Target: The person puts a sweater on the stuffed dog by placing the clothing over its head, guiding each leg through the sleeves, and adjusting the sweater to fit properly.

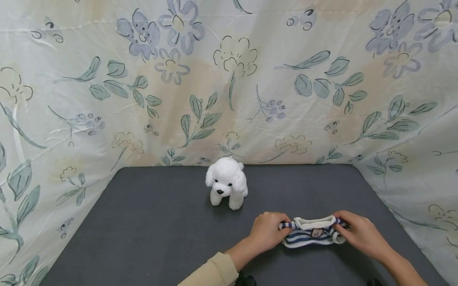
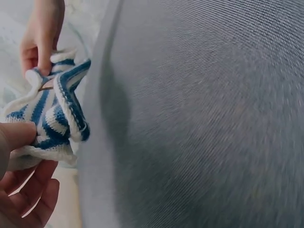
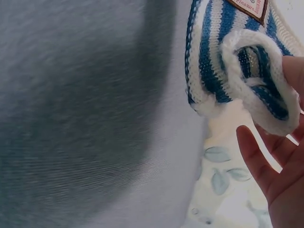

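A small blue-and-white striped knit sweater (image 1: 304, 237) with a white collar and a sewn patch is held up between both hands above the grey surface. My left hand (image 1: 269, 231) pinches its left end, thumb on top in the left wrist view. At the other end my right hand (image 1: 361, 234) grips the knit near a sleeve; the sleeve's white-rimmed opening (image 3: 229, 61) shows in the right wrist view. Behind and to the left of the hands, a white plush dog (image 1: 226, 182) stands upright, facing forward, apart from both hands.
The dark grey table (image 1: 150, 222) lies under everything. Floral fabric (image 1: 232, 99) hangs along its back and both sides. Small black objects (image 1: 246, 279) peek in at the bottom edge, near the forearms.
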### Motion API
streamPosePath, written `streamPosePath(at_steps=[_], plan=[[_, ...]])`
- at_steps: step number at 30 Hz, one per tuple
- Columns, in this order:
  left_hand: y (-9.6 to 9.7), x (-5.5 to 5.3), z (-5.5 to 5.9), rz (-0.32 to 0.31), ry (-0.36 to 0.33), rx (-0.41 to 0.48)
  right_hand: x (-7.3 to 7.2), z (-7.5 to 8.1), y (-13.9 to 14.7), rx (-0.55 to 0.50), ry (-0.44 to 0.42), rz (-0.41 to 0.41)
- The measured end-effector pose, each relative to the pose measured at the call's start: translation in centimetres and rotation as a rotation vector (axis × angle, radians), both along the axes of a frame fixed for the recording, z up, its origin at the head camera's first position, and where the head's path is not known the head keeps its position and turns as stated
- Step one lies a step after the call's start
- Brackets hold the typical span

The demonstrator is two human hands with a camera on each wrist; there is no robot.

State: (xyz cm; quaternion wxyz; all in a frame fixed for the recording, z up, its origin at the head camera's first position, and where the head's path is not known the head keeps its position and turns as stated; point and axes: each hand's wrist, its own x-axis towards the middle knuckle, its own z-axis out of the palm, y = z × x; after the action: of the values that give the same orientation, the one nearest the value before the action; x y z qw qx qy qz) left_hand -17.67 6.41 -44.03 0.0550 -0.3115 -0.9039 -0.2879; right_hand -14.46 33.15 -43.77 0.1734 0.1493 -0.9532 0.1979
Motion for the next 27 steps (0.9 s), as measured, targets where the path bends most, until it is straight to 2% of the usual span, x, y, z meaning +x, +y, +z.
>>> streamPosePath(at_steps=[5,9,16,20,27], plan=[[-1.4,0.2,1.3,-0.020,0.007,0.000,0.0,1.3,-0.9,0.007,0.062,0.066],[-3.0,0.7,2.3,-0.036,0.017,0.022,0.0,2.7,-1.9,0.010,0.079,0.123],[-6.1,1.2,3.9,-0.073,0.081,0.007,-0.6,5.2,-4.2,0.059,0.043,0.224],[-7.9,1.4,5.4,-0.085,0.104,-0.019,-1.2,6.4,-5.6,0.095,0.015,0.271],[-10.8,1.3,7.8,-0.070,0.125,-0.024,-2.3,8.7,-8.0,0.129,0.027,0.346]])
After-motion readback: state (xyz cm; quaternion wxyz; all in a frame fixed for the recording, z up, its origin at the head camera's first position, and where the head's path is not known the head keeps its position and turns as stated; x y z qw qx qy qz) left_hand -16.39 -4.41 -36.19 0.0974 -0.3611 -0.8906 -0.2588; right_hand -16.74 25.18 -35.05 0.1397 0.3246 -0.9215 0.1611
